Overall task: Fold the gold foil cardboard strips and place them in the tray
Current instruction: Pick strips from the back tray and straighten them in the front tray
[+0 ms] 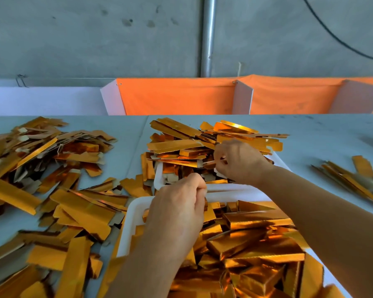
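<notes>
gold foil cardboard strips [39, 168] lie in loose heaps over the pale grey table [323, 134], the widest spread to the left of both hands and running off the left and lower edges. behind the table stands a bare concrete wall [95, 39] with a metal pipe [208, 35] running down it and a black cable [332, 33] curving off to the right. orange cloth bins [177, 97] with white dividers line the far edge of the table.

directly beneath the left hand [177, 209] a white tray [129, 222] holds folded gold pieces, its near end cut off by the frame. just beyond both hands a second white tray [158, 175] is heaped with flat strips, so most of its rim is buried. a small bundle of strips [353, 179] sits well off to the right of the right hand [237, 162].

both hands are curled, fingers drawn in. the left seems to pinch a strip at its fingertips, the right pinches something pale among the heap; what exactly each holds is blurred and partly covered by the knuckles.
</notes>
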Demonstrator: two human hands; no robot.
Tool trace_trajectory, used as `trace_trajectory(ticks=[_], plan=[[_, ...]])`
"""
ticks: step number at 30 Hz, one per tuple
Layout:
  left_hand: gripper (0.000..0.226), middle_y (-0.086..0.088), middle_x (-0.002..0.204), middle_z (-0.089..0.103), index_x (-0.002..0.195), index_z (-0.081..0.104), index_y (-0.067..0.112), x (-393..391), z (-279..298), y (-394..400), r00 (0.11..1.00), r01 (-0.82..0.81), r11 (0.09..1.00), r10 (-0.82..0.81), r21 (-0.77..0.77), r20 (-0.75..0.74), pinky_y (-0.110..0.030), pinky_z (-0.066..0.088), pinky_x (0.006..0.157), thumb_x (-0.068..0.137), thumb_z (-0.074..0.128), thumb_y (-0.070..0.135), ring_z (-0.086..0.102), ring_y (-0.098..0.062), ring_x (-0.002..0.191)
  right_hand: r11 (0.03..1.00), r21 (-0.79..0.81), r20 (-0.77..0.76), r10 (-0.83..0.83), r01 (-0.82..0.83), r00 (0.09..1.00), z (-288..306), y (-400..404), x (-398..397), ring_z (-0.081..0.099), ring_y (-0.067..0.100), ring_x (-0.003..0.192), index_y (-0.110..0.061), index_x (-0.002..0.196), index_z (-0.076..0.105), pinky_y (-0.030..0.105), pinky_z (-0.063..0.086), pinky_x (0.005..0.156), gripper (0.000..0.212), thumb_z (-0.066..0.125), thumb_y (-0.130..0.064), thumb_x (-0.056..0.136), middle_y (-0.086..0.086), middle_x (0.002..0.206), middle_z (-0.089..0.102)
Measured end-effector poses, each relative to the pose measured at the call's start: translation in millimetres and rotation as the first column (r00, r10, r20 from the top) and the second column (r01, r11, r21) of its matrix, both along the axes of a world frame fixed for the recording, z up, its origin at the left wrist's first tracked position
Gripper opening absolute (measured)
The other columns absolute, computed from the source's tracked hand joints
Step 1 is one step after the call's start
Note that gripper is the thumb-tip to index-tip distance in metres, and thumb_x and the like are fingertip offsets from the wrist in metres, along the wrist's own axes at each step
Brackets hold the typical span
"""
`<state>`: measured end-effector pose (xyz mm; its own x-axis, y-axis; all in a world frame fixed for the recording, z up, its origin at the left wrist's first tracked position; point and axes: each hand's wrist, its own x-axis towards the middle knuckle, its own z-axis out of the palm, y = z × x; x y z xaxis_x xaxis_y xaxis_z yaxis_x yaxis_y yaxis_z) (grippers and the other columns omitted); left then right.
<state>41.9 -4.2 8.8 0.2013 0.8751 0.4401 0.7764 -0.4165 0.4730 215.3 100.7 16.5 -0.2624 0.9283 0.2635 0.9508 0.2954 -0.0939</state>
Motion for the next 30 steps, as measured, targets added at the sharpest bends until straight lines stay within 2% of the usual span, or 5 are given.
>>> trace_trajectory(ticks=[15,21,25,28,30], plan=[[0.016,0.018,0.078,0.053,0.103,0.056,0.031,0.4,-0.5,-0.4,1.000,-0.003,0.999,0.004,0.034,-0.029,-0.010,0.035,0.055,0.097,0.042,0.032,0.049,-0.003,0.068,0.988,0.019,0.328,0.139,-0.154,0.934,7.0,22.7,-49.3,0.041,0.021,0.121,-0.023,0.134,0.045,0.035,0.050,0.082,0.035,0.045,-0.023,0.098,0.002,0.130,0.046],[0.017,0.016,0.091,0.058,0.109,0.055,0.028,1.5,2.9,0.5,0.999,-0.048,0.997,0.046,0.068,0.023,-0.016,0.045,0.070,0.096,0.045,0.029,0.055,-0.003,0.082,0.971,0.203,-0.165,0.161,-0.126,0.973,18.5,-4.6,-33.9,0.057,0.020,0.098,-0.017,0.111,0.051,0.030,0.048,0.071,0.027,0.062,-0.022,0.086,-0.001,0.102,0.056],[0.031,0.011,0.115,0.058,0.125,0.049,0.026,0.2,4.7,-0.1,0.985,-0.140,0.986,0.130,0.094,0.111,-0.015,0.035,0.080,0.094,0.049,0.031,0.054,-0.009,0.105,0.988,0.157,-0.771,0.130,-0.012,0.623,27.3,-39.0,-20.3,0.065,0.000,0.078,-0.027,0.115,0.055,0.005,0.046,0.070,0.028,0.064,-0.020,0.089,-0.010,0.083,0.066],[0.045,0.015,0.126,0.050,0.135,0.038,0.031,-0.5,4.0,-0.5,0.977,-0.135,0.989,0.122,0.060,0.176,-0.013,0.032,0.084,0.092,0.049,0.039,0.047,-0.006,0.115,0.974,0.007,-0.988,0.042,-0.227,0.151,29.2,-62.3,-6.0,0.070,0.016,0.091,-0.019,0.108,0.066,0.027,0.058,0.077,0.019,0.057,-0.013,0.094,0.005,0.094,0.072],[0.048,0.017,0.125,0.049,0.136,0.037,0.034,-0.5,4.5,-0.8,0.968,-0.069,0.997,0.061,0.023,0.242,-0.016,0.044,0.083,0.090,0.049,0.043,0.053,-0.004,0.107,0.943,-0.042,-0.999,-0.041,-0.330,0.010,28.5,-73.4,2.4,0.070,0.022,0.095,-0.017,0.111,0.067,0.028,0.058,0.072,0.023,0.052,-0.011,0.095,0.013,0.104,0.072]])
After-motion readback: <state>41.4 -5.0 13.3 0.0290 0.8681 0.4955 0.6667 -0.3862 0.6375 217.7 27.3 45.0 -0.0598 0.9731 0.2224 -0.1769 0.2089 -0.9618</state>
